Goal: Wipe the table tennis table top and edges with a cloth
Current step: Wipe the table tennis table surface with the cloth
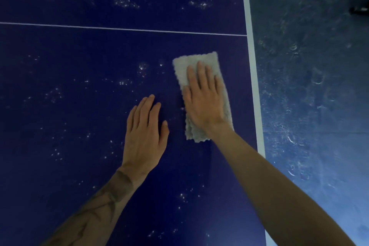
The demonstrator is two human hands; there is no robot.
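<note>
Right hand (pixel 203 102) flat on folded cloth (pixel 199 62), long axis pointing away, near the worktop (pixel 60 56) edge; left hand (pixel 144 132) flat, holding nothing.

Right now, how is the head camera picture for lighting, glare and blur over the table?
Head view: dim and bluish overall, brightest on the floor at lower right. Head view: no hard glare on the table, and its white specks read clearly. Head view: the right hand and the cloth edges look slightly soft, perhaps from motion.

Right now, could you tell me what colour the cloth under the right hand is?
The cloth is light grey, seen best in the head view.
</note>
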